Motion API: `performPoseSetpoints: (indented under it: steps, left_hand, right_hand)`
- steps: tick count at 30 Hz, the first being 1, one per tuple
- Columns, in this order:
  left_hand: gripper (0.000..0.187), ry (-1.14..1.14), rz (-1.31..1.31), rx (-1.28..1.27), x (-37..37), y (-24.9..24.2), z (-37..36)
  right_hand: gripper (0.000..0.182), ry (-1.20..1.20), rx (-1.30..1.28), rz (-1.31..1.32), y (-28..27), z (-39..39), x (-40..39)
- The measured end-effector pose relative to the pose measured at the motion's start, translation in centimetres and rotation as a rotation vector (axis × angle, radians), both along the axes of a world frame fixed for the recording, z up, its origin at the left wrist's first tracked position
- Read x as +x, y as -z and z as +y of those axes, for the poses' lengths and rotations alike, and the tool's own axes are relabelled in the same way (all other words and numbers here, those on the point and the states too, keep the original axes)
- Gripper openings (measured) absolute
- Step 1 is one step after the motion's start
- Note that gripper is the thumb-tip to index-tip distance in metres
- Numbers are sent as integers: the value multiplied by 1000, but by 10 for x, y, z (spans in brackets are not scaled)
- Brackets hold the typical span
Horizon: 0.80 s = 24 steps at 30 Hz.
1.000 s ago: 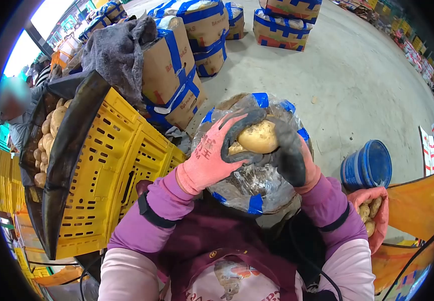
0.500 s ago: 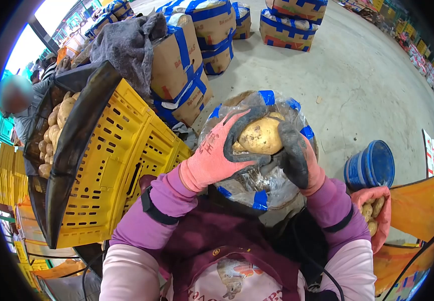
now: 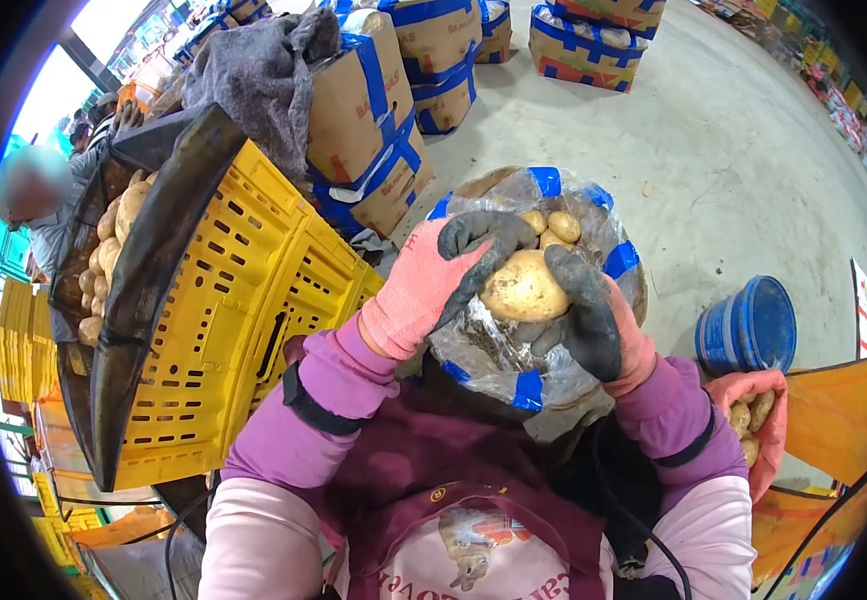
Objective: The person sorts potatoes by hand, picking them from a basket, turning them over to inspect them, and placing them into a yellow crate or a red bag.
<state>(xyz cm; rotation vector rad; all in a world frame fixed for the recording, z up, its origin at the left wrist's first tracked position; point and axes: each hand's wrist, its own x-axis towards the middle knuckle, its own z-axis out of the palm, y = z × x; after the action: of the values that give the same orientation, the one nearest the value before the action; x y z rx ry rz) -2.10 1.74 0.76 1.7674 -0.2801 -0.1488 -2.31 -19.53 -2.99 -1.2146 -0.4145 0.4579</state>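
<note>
A large pale-yellow potato (image 3: 524, 287) with dark specks is held between both gloved hands, above a round container (image 3: 625, 258) lined with clear plastic and taped in blue. My left hand (image 3: 458, 265), in a pink glove with a dark grey palm, closes on the potato's left side. On its right side, my right hand (image 3: 595, 315) presses with the fingers curled beneath. Several smaller potatoes (image 3: 563, 227) lie inside the container just beyond my hands. The potato's underside is partly hidden by the gloves.
To the left, yellow crates (image 3: 208, 290) stand beside a dark-edged bin of potatoes (image 3: 103, 255), where a person (image 3: 38, 200) is. Taped cardboard boxes (image 3: 358, 110) stand ahead. A blue bucket (image 3: 748, 325) and a pink sack of potatoes (image 3: 758, 425) are to the right.
My left hand has turned, its fingers now over the potato's upper left. The potato has turned and sits slightly lower. Smaller potatoes in the container have come into view.
</note>
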Motion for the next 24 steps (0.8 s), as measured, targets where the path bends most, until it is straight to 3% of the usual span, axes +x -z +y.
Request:
performPoseSetpoints:
  steps: [1,2,3,4,6,7,9,10,13,14,16,18,19,20,23,24]
  left_hand:
    - [28,0,-116,-70,3,10,-2]
    - [27,3,-233,-139,6,15,-3]
    - [34,-5,-385,90,5,9,1]
    - [34,-2,-385,91,6,4,-1]
    - [54,-62,82,-256,6,-8,-8]
    - [54,-62,83,-256,2,-5,-8]
    - [72,60,-489,312,-8,7,-6]
    - [86,124,-574,421,-8,12,-11]
    - [86,93,-601,457,-5,10,-6]
    - [81,101,-455,341,1,15,0]
    - [76,104,-316,232,3,10,6]
    - [64,142,112,-212,0,2,7]
    - [62,144,175,-290,-3,-5,6]
    - [62,145,171,-288,-4,-5,6]
    - [62,154,99,-263,-7,-3,6]
    - [62,121,-35,-128,-9,-4,7]
  right_hand:
    - [45,-58,24,281,-13,-3,4]
    - [45,-58,24,280,-16,-2,4]
    - [46,27,-17,221,-18,0,5]
    - [47,112,-57,162,-19,1,5]
    - [48,110,-64,158,-17,-3,8]
    - [49,103,-72,153,-15,-4,9]
    - [50,152,-9,33,-7,2,7]
    - [50,199,52,-87,-3,4,6]
    - [48,160,-65,-147,3,-8,8]
    - [48,153,-60,-151,2,-11,9]
    - [46,24,1,235,-5,-15,10]
    - [38,65,-69,153,-18,-13,4]
    - [35,177,-124,115,-25,-10,1]
    - [32,291,-178,76,-31,-9,-2]
    - [29,305,-166,38,-38,-9,-4]
    - [31,312,-142,34,-38,-6,-5]
